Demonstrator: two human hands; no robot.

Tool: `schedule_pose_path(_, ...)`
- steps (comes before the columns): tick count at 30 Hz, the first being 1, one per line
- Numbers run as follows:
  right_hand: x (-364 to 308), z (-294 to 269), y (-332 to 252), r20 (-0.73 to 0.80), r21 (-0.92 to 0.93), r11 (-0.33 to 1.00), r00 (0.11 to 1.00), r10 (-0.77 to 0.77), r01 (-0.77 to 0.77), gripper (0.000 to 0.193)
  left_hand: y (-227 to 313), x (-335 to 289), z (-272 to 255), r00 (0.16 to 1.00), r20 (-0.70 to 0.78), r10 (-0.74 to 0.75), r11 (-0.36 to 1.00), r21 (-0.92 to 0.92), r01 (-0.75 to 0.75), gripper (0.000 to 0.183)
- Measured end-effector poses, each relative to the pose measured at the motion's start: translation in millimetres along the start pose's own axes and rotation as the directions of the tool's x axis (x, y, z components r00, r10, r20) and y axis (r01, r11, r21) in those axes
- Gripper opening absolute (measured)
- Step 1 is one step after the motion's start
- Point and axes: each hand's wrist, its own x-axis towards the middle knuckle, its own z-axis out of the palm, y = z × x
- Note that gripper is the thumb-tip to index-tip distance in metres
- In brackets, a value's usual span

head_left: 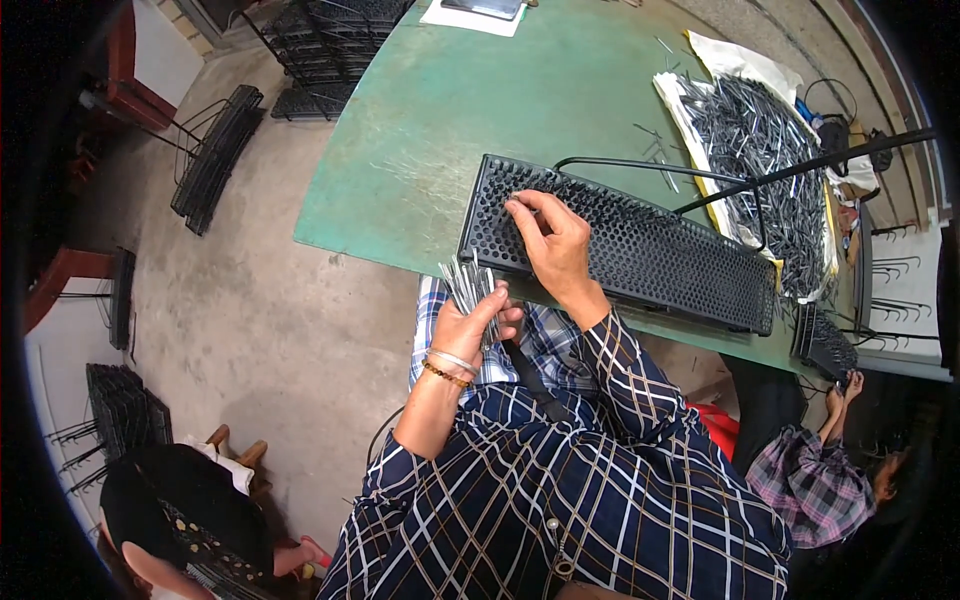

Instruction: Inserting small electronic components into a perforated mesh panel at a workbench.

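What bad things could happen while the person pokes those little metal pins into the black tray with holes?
The left hand grips a loose bunch of thin metal pins above the lap, so some might slip out and drop to the floor. The black perforated tray lies at the near edge of the green table, so a hard push from the right hand might tip it off. The pin ends may also prick fingers.

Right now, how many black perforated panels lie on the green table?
1: the long black perforated panel lies along the green table near edge, under the right hand. Another at the right edge may be partly hidden.
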Motion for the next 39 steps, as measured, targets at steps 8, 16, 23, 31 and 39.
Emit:
schedule_pose_path(8,-4.1,-1.6,6.3,0.07,-0.007,0.999,0.997,-0.041,0.042,0.013,-2.1,0.2,1.0,1.0,0.011,-0.001,1.0,0.017,0.0,0.022)
schedule_pose_path(16,-4.8,-3.1,1.6,0.148,-0.079,0.99,0.984,-0.101,0.114,0.012,-0.9,0.5,1.1,1.0,0.005,-0.009,1.0,0.024,0.009,0.023)
schedule_pose_path(23,-5.2,-2.7,5.8,0.137,-0.147,0.97,0.975,-0.174,0.194,0.01,-1.3,1.1,1.3,1.0,0.007,-0.002,0.999,0.04,0.002,0.024)
schedule_pose_path(31,1.9,-4.4,-16.1,0.146,-0.127,0.992,0.989,0.032,-0.013,0.011,-2.8,1.0,0.7,1.0,0.021,0.019,0.999,0.044,-0.02,0.025)
schedule_pose_path(39,2.5,-3.6,-5.7,0.147,-0.174,0.98,0.987,-0.07,0.095,0.014,-0.2,-1.3,2.9,0.999,0.041,0.007,0.999,0.036,-0.008,0.026)
